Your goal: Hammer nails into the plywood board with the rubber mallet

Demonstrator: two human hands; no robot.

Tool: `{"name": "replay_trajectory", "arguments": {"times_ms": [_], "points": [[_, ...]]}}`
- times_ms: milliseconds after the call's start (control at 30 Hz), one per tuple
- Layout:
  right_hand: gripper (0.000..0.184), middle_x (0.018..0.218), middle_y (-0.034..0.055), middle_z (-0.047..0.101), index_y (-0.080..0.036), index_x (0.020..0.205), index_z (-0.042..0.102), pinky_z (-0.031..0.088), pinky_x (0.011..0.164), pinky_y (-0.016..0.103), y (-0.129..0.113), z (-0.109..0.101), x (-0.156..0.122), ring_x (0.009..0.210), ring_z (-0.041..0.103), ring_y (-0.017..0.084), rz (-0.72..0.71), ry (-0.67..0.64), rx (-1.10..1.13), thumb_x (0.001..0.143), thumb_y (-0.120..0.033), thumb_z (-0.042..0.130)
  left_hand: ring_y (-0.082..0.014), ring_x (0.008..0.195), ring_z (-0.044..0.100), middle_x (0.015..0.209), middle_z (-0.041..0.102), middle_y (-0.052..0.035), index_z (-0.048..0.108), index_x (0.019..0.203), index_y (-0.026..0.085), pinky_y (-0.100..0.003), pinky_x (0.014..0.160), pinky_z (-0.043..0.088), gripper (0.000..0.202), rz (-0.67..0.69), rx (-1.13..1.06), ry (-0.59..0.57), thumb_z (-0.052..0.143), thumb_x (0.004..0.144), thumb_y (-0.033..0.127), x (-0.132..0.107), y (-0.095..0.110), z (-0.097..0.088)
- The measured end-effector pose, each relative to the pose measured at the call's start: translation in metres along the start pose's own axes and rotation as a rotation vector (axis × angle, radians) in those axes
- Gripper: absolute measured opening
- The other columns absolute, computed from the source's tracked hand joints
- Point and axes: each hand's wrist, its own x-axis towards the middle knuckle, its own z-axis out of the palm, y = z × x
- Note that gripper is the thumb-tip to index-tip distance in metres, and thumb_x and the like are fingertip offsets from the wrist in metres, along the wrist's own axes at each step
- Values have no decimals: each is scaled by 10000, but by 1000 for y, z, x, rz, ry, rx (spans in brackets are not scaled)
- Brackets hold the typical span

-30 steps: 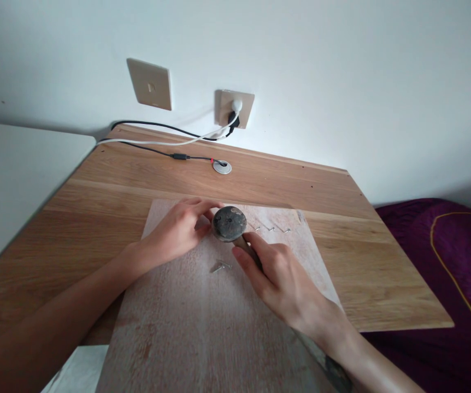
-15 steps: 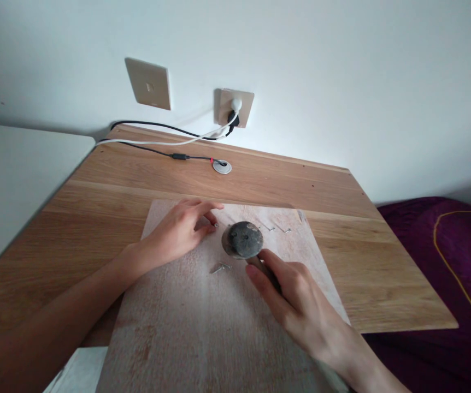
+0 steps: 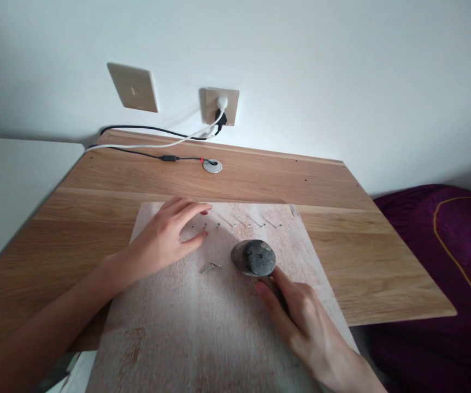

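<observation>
A pale worn board lies on the wooden desk. My right hand is closed round the handle of a hammer, whose dark round head hangs over the middle of the board. A row of several small nails stands along the board's far edge. My left hand rests flat on the board, fingers spread, its fingertips beside the left end of that row. A couple of loose nails lie on the board between my hands.
A black and a white cable run across the desk's back to a wall socket. A grommet sits in the desk near them. A second wall plate is further left. A purple bedcover lies to the right.
My right hand drew the hammer head back from the nail row, toward me and to the right. My left hand let go of its pinch and now lies flat. The view shifted slightly.
</observation>
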Motion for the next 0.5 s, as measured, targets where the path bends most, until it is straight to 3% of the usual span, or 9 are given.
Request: {"name": "replay_trajectory", "arguments": {"times_ms": [133,233,333,500], "points": [[256,676,-3,654,-242,971,574,402,550,321,-1,-2,1,561,629,182,9,-20,30,1133,-387,437,-243,990,694,1024,737,-52,620,1313,206,-415,971,565,332,135,61,-120,682,987,195,-10,28,-8],[255,695,8,677,-243,969,562,410,563,324,-1,-4,1,579,650,190,38,-45,55,1131,-385,425,-235,875,668,940,698,-49,641,1045,196,-398,845,548,95,206,149,-239,652,954,171,-17,45,-9],[258,687,6,663,-242,963,555,399,567,327,0,-4,1,579,642,190,46,-52,55,1129,-383,419,-224,796,631,871,658,-39,612,883,202,-387,747,501,80,233,245,-278,627,897,125,-18,51,-7],[258,700,-2,654,-233,988,563,380,562,320,4,-2,1,575,615,174,27,-56,83,1131,-399,426,-199,728,597,801,639,-5,606,803,211,-375,714,461,147,214,309,-311,641,870,85,-13,49,-5]]}}
